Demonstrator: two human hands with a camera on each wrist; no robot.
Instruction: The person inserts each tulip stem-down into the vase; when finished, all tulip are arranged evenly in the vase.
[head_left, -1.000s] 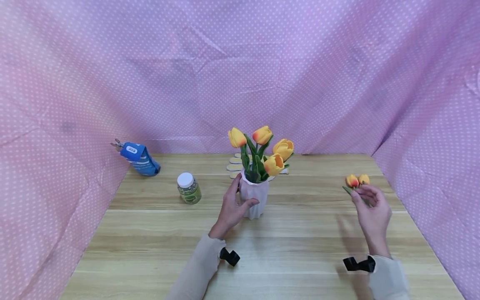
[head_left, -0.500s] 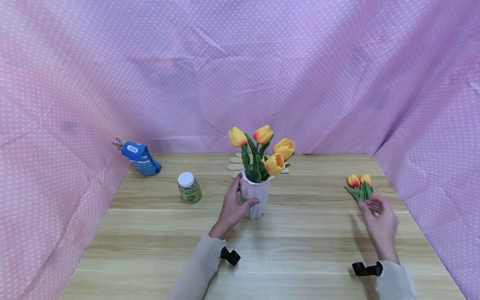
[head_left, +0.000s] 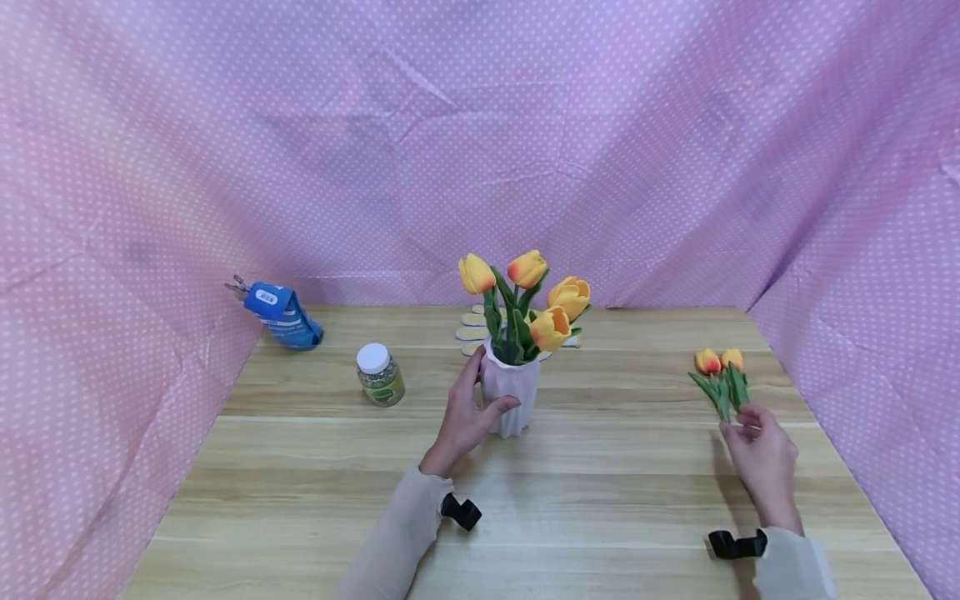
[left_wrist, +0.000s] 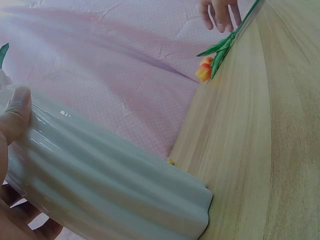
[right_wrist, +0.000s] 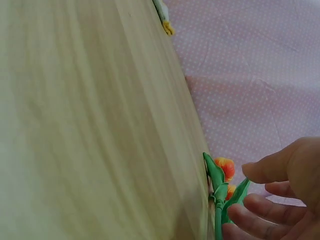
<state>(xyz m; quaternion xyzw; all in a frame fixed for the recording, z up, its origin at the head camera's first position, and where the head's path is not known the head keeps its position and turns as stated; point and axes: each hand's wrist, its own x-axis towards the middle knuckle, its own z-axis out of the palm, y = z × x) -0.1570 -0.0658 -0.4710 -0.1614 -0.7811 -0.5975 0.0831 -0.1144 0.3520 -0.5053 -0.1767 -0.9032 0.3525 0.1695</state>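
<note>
Right hand: the right hand lies low on the pale wooden plank table, fingers curled about the lower stems of the two loose orange tulips with green leaves; whether it already pinches them cannot be told for certain, though the right wrist view shows fingertips against the stem.
Loose tulips: they lie flat near the table's right edge, blooms pointing away from the person, well apart from the vase.
Left hand: the left hand wraps the ribbed white ceramic vase from its left side, thumb across the front, likely to steady it upright.
Vase: it stands mid-table holding four yellow-orange tulips.
Further back: a small white-capped jar of greenish contents stands left of the vase; a blue printed pouch leans near the pink dotted cloth backdrop.
</note>
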